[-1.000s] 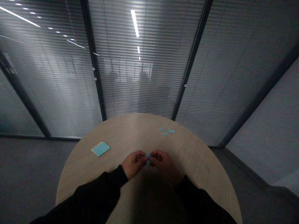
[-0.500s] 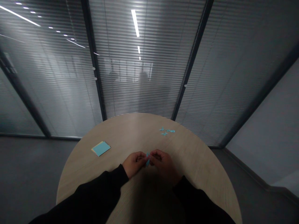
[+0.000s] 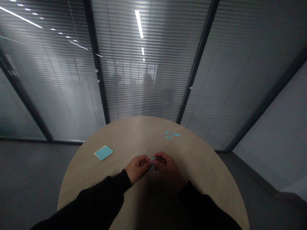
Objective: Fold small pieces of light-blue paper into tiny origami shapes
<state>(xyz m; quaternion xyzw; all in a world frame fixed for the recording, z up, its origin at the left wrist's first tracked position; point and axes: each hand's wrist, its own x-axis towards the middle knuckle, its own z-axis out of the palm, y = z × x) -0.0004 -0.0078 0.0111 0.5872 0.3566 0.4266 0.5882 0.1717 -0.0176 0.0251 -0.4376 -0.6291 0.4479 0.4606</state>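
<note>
Both black sleeves (image 3: 96,204) are getting cut off by the bottom edge, so the arms are only showing from about the elbow up. The lighting is pretty dim, and the fingertips are bunching together so tightly that it's hard to make out exactly which fingers are doing what.

The left hand (image 3: 137,166) and right hand (image 3: 168,166) are meeting over the near middle of the round wooden surface (image 3: 203,179), both curled in and pinching a small blue paper piece (image 3: 152,161) from either side. The paper is sitting right between the two sets of fingertips, mostly hidden by them, with just a thin sliver poking out up and down. Can't tell what shape it's folded into, it's too tiny.

Further out to the left, well apart from the hands, a stack of paper squares (image 3: 103,152) is lying flat, blue sheet on top. Off toward the far right edge, a few blue paper bits (image 3: 171,134) are lying close together. Behind the surface, glass walls with shut blinds (image 3: 144,80) are reflecting the ceiling lights.
</note>
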